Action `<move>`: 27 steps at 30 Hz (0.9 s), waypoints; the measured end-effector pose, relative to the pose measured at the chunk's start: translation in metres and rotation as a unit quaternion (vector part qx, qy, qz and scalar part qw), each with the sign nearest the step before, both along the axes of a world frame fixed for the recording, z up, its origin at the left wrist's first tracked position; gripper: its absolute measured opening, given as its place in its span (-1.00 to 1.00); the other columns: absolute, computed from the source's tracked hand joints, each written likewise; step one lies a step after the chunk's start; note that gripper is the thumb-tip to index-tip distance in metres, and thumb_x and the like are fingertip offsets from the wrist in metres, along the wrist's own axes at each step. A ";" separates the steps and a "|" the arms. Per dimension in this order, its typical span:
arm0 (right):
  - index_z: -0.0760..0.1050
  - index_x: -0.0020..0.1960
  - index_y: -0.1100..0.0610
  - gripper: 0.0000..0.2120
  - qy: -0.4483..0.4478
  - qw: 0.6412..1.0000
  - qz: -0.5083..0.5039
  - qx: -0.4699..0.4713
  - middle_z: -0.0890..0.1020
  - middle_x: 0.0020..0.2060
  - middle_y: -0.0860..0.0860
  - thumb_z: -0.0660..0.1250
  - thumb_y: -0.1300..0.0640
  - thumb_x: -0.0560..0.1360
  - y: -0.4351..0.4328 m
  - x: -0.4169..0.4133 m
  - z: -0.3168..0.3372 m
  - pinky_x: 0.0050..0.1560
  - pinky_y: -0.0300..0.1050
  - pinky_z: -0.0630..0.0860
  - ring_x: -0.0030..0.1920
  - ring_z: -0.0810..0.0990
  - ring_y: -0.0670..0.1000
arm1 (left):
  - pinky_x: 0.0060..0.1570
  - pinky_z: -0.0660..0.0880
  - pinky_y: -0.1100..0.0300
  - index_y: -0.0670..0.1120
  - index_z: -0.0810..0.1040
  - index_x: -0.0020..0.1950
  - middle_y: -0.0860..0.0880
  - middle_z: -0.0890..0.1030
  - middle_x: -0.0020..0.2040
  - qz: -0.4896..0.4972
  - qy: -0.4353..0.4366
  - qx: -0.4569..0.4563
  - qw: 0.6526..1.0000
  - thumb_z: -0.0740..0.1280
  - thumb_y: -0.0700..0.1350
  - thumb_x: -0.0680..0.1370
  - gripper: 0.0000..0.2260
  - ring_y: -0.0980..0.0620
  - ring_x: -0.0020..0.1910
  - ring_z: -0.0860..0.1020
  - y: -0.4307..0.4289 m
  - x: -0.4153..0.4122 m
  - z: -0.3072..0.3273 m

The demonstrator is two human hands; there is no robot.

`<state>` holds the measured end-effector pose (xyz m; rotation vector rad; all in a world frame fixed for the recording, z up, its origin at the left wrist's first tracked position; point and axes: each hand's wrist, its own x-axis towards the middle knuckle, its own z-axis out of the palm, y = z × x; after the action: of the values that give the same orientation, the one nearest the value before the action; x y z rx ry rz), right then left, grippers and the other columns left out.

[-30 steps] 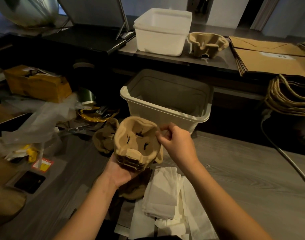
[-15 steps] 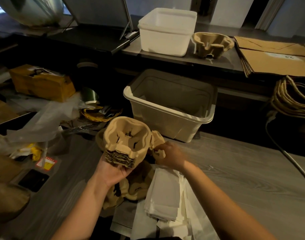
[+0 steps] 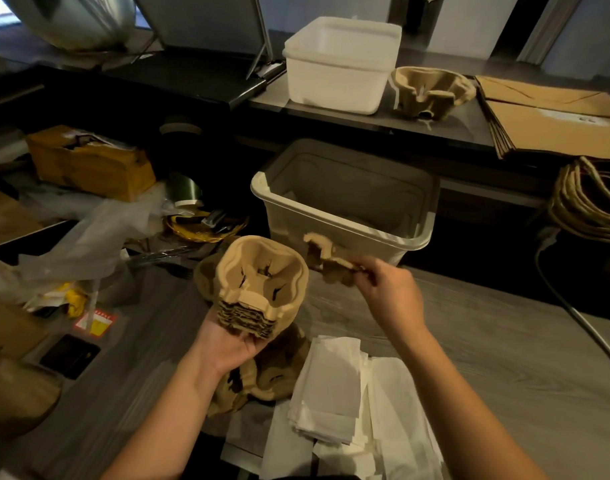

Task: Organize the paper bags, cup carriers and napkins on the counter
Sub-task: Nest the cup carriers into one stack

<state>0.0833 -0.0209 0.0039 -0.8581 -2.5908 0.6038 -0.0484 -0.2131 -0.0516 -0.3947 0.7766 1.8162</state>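
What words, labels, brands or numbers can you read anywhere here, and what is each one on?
None can be read as text.
Red and yellow sticker on the counter: it carries print, too blurred to read.
White label on the top of the paper bags: dark marks, too small to read.
Yellow box: no lettering can be made out.
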 end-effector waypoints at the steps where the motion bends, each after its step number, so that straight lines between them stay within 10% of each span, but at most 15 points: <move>1: 0.55 0.15 -0.10 -0.77 0.029 0.999 -0.002 -0.017 0.52 -0.37 -0.16 0.24 0.11 0.56 0.001 0.007 0.009 -0.37 -0.19 0.33 -0.36 0.46 -0.11 | -0.28 0.61 -0.03 -0.12 0.51 0.21 -0.24 0.57 0.15 -0.003 -0.001 -0.001 1.000 0.12 0.18 0.55 -0.55 -0.22 0.06 0.52 0.000 0.000 -0.001; 7: 0.56 0.07 -0.15 -0.75 0.251 0.951 0.172 -0.056 0.57 -0.24 -0.30 0.24 0.11 0.47 -0.008 0.028 0.043 -0.26 -0.39 0.47 -0.24 0.56 -0.24 | -0.33 0.61 -0.02 -0.19 0.58 0.13 -0.26 0.59 0.07 -0.017 -0.013 0.005 1.000 0.13 0.20 0.54 -0.50 -0.23 -0.07 0.59 0.004 0.003 0.002; 23: 0.45 0.31 -0.17 -0.56 0.047 0.946 0.296 0.127 0.59 -0.09 -0.10 0.04 0.06 0.51 -0.027 -0.004 0.004 -0.42 -0.25 0.40 -0.17 0.57 -0.09 | -0.39 0.60 0.01 -0.18 0.53 0.09 -0.27 0.65 -0.11 -0.016 -0.017 0.015 1.000 0.08 0.21 0.56 -0.50 -0.21 -0.26 0.65 0.005 0.009 0.016; 27: 0.35 0.37 -0.14 -0.59 0.120 0.973 0.179 -0.086 0.48 -0.22 -0.20 0.18 0.17 0.57 -0.025 -0.004 0.005 -0.27 -0.19 0.47 -0.27 0.48 -0.15 | -0.42 0.59 -0.01 -0.16 0.53 0.07 -0.27 0.64 -0.08 0.003 -0.020 -0.007 1.000 0.10 0.21 0.55 -0.53 -0.24 -0.13 0.60 0.005 0.007 0.018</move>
<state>0.0792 -0.0458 0.0089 -0.3316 -2.5069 0.9782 -0.0418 -0.2078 -0.0335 -0.4427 0.7611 1.8040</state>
